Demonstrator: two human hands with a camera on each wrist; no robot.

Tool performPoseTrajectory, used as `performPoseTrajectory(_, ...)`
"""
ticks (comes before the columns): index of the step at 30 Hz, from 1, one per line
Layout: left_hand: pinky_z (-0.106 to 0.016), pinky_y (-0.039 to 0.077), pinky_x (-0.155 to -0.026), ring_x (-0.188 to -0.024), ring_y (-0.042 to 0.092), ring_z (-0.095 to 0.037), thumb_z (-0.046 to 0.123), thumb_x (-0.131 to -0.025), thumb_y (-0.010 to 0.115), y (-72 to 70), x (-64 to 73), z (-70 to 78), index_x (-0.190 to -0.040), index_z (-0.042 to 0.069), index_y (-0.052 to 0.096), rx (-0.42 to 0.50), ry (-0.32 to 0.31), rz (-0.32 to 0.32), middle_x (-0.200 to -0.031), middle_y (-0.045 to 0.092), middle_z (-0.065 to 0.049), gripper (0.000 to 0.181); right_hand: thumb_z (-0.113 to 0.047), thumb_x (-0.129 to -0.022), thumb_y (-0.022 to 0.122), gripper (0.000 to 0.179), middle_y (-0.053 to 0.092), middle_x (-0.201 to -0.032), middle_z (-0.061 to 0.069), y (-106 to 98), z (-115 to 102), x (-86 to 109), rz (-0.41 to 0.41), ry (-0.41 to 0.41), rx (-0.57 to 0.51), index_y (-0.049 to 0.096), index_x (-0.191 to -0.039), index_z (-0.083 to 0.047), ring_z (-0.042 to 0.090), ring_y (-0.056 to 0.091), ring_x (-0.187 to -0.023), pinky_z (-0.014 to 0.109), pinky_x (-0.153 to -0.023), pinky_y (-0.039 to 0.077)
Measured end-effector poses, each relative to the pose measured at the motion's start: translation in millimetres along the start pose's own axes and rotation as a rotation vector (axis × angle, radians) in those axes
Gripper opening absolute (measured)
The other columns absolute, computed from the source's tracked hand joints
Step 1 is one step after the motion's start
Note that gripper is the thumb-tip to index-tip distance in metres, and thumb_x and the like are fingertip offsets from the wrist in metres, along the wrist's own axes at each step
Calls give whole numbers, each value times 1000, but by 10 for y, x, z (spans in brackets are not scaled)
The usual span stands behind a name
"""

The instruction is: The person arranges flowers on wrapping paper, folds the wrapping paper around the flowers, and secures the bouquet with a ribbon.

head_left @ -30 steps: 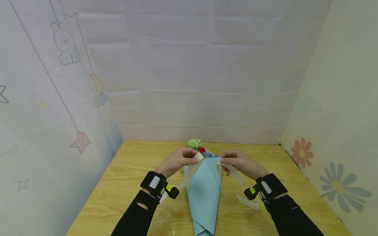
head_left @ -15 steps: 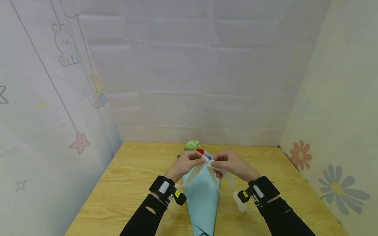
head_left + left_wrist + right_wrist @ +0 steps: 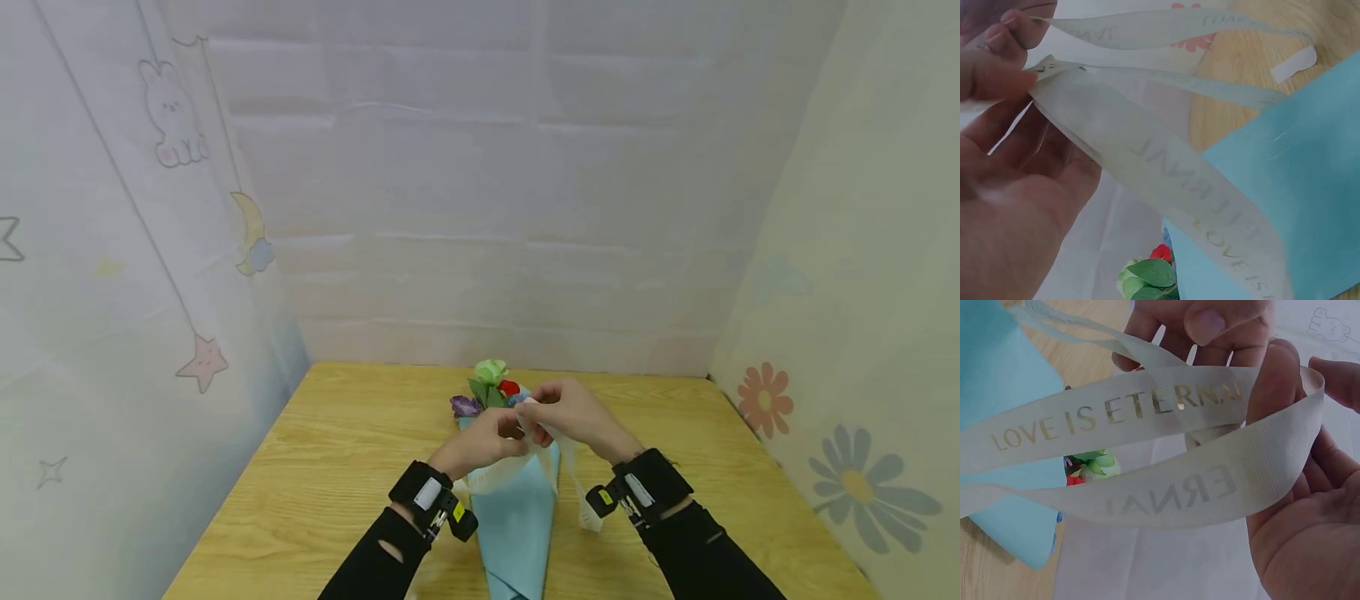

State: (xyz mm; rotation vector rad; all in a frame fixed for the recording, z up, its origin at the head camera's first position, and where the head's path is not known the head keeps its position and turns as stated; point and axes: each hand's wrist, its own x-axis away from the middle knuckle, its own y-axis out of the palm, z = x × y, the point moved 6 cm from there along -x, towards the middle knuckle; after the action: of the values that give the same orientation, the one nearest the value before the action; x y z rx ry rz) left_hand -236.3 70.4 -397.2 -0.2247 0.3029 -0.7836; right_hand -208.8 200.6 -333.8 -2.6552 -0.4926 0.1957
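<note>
A blue-wrapped flower bouquet (image 3: 513, 508) lies on the table. Close together above its upper part, both hands work with a cream ribbon (image 3: 1166, 150) printed with "LOVE IS ETERNAL". My left hand (image 3: 480, 442) pinches the ribbon between thumb and fingers, palm showing in the left wrist view. Ribbon loops round the fingers of my right hand (image 3: 573, 417), and its thumb and fingers hold it. Seen from the right wrist, gold lettering crosses the upper strand of the loop. Loose ribbon ends hang down on either side of the wrap. Where the strands cross is partly hidden by fingers.
A green flower (image 3: 491, 372), a red flower (image 3: 509, 388) and a purple flower (image 3: 466, 407) poke out of the wrap's far end. The wooden table (image 3: 345, 467) meets a pale back wall (image 3: 480, 208), with decorated sheets on both sides.
Both hands have come together over the bouquet. The left hand has dropped a little below the right, exposing the purple flower. The ribbon's right end has swung inward.
</note>
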Motion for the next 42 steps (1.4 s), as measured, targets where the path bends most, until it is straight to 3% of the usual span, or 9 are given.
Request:
performPoseTrajectory(7,-28,54,-85,-97,65,-11,7,-100,64,17,21,-16,-121,8,72,28,-5,70,-107,72,-2,22,-31,-93,75,30,62,-80,10,-29,-20,-50,55,-4,147,65,-98,-3,21,58,-67,34,-63,51)
performPoseTrajectory(12,-31,53,-88,-97,68,-15,3,-97,67,37,27,-82,-134,4,53,180,-60,80,-107,74,-10,39,-22,-93,74,25,58,-88,9,-104,-17,-173,161,-43,322,59,-102,-4,23,53,-73,35,-62,44)
performPoseTrajectory(18,-30,51,-87,-95,67,-16,5,-97,68,30,52,-211,-141,4,36,297,-107,129,-107,74,-10,55,-14,-92,74,37,63,-122,22,-120,313,-256,280,-47,499,64,-123,4,39,61,-111,51,-88,53)
performPoseTrajectory(21,-29,50,-82,-88,65,-14,4,-97,68,10,63,-271,-155,12,24,346,-103,158,-98,72,-6,74,-7,-93,72,31,65,-121,21,-83,521,-204,295,-32,464,66,-121,4,39,61,-112,53,-92,53)
performPoseTrajectory(24,-30,49,-79,-84,63,-15,3,-97,67,-19,65,-311,-161,19,20,368,-89,179,-93,71,-5,81,-8,-98,66,18,69,-111,15,-39,631,-140,275,-30,318,70,-113,2,33,65,-103,49,-89,54)
performPoseTrajectory(28,-31,51,-83,-91,65,-16,4,-98,66,-74,52,-335,-152,8,41,299,-79,216,-102,72,-8,60,-26,-104,61,27,69,-97,9,17,617,-86,156,-17,143,73,-104,-2,28,65,-90,45,-83,54)
performPoseTrajectory(31,-31,53,-86,-97,67,-19,10,-99,67,-110,48,-326,-140,-2,55,224,-82,255,-111,67,-11,44,-32,-103,62,31,68,-94,8,56,563,-67,69,-5,103,73,-106,-3,26,64,-85,40,-79,54)
performPoseTrajectory(37,-34,51,-86,-102,64,-20,23,-98,71,-128,68,-291,-116,1,74,88,-122,320,-113,64,-8,28,-14,-101,66,19,68,-98,11,86,453,-51,96,-55,98,71,-109,1,21,61,-82,37,-72,52)
performPoseTrajectory(42,-44,46,-88,-108,53,-20,34,-102,64,-114,100,-287,-104,7,80,-78,-170,279,-113,60,-3,31,-16,-99,68,17,69,-101,9,82,427,-50,129,-55,85,73,-106,-1,21,63,-86,35,-72,54)
